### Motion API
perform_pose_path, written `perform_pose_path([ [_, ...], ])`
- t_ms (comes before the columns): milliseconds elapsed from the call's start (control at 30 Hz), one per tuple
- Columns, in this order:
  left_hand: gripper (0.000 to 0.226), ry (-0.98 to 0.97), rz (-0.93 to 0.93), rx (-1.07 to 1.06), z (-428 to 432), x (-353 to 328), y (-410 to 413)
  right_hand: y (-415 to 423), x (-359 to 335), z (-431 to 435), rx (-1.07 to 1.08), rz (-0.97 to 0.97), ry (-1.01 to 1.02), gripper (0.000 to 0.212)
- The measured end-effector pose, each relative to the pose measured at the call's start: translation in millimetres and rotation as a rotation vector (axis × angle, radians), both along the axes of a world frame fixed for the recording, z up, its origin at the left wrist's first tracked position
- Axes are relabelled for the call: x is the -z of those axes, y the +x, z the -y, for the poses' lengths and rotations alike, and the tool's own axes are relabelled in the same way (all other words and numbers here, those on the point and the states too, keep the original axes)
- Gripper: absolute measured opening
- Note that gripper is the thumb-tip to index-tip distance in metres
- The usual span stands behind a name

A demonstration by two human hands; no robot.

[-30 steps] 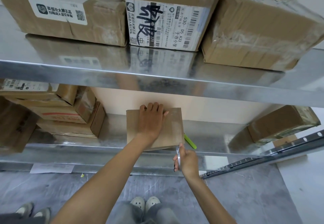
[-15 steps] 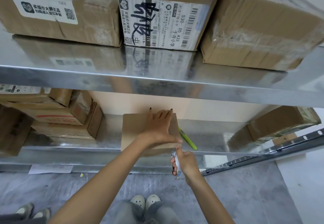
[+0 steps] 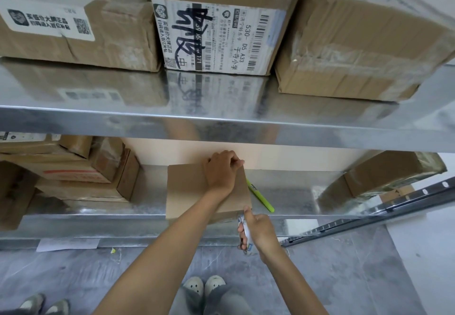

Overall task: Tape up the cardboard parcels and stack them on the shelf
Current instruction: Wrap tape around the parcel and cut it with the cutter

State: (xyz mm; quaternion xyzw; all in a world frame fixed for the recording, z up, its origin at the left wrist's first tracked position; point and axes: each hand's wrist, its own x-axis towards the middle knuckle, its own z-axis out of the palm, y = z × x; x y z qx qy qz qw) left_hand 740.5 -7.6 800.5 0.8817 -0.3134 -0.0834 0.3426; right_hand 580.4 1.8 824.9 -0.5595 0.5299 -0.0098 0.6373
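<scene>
While the left hand (image 3: 222,173) gripped the box's (image 3: 189,191) far edge at frame centre and the right hand (image 3: 258,232) clutched the tape roll (image 3: 245,231), the strip risked wrinkling if pulled crooked.

Three taped cartons (image 3: 216,26) line the upper steel shelf (image 3: 221,129); the lower shelf (image 3: 295,191) carries a flat parcel (image 3: 187,189), a green marker (image 3: 261,196) and stacked boxes (image 3: 73,174).

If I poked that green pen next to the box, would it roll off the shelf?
Probably it would move easily: the green pen looks round and slim, lying loose on a smooth, shiny metal shelf. It may roll or skid. One end lies close beside the small cardboard box, which would likely stop it that way; towards the open front edge, nothing would.
</scene>
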Motion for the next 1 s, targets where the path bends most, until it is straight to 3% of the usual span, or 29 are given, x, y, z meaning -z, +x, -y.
perform_pose_path([
  [133, 0.02, -0.009, -0.017, -0.025, 4, 0, 5, 1, 0, 0, 0.015, -0.003, 0.044, 0.061],
  [233, 0.024, -0.014, -0.039, 0.181, -11, -11, 10, 1, -1, -2, 0.024, 0.002, 0.044, 0.059],
  [400, 0.099, 0.405, 0.212, 0.503, -84, -2, -12, 4, -5, -1, 0.041, 0.013, 0.077, 0.054],
  [467, 0.112, 0.496, 0.379, 0.571, -105, 6, -17, 4, -6, -2, 0.025, 0.009, 0.074, 0.055],
  [533, 0.11, 0.538, 0.471, 0.564, -105, 1, -14, 4, -8, -5, 0.021, 0.033, 0.069, 0.054],
  [600, 0.103, 0.566, 0.433, 0.561, -97, -11, -10, 1, -12, -7, 0.0, 0.086, 0.031, 0.052],
  [733, 0.088, 0.528, 0.143, 0.632, -81, -51, 8, -7, -31, -10, 0.029, 0.307, -0.135, 0.058],
  [800, 0.071, 0.443, 0.122, 0.637, -77, -61, 10, -5, -45, -7, 0.035, 0.378, -0.199, 0.061],
  [900, 0.044, 0.342, 0.224, 0.526, -77, -60, 0, 7, -61, 0, -0.01, 0.449, -0.26, 0.056],
  [1000, 0.046, 0.261, 0.492, 0.409, -74, -36, -5, 17, -69, 3, 0.038, 0.491, -0.188, 0.052],
])
